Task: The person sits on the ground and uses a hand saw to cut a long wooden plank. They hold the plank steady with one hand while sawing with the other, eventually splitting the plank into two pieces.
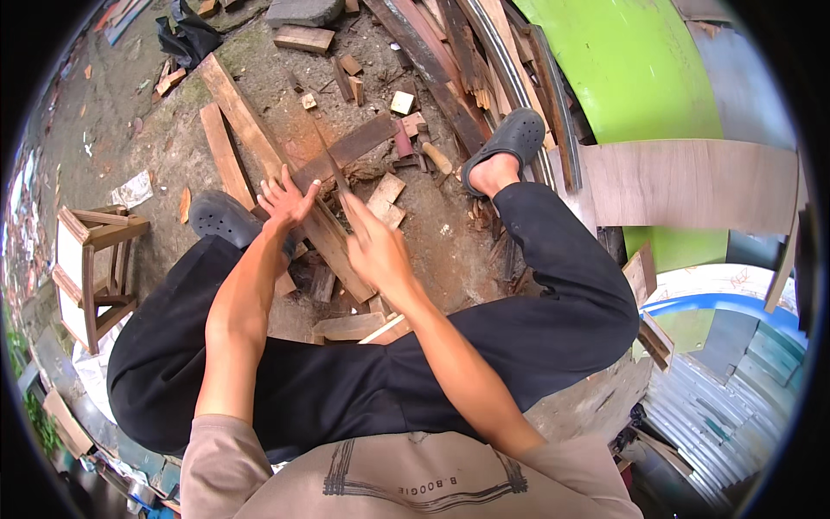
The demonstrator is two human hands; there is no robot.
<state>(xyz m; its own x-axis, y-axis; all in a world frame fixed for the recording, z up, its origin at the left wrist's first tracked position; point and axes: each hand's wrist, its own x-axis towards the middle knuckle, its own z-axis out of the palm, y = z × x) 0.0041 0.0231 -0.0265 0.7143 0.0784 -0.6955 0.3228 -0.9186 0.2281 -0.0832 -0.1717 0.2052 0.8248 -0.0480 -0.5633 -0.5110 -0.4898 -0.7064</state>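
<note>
A long wooden plank [246, 121] lies slanting across the ground between my feet. My left hand [287, 201] presses on it with the fingers spread. My right hand [378, 251], blurred by motion, is closed around a handsaw [333, 162], whose narrow dark blade points away from me to the upper left. The blade lies beside the plank, over a darker board [350, 151] set crosswise. My fingers hide most of the saw's handle, and I cannot tell whether its teeth touch wood. Orange-brown sawdust [303, 143] covers the ground near the blade.
A wooden-handled hammer [435, 156] lies right of the boards. Wood offcuts [386, 199] are scattered about, and long timber strips [432, 65] are piled at the far right. A small wooden stool [104, 259] stands at left. Green sheeting [631, 69] and corrugated metal [700, 424] lie at right.
</note>
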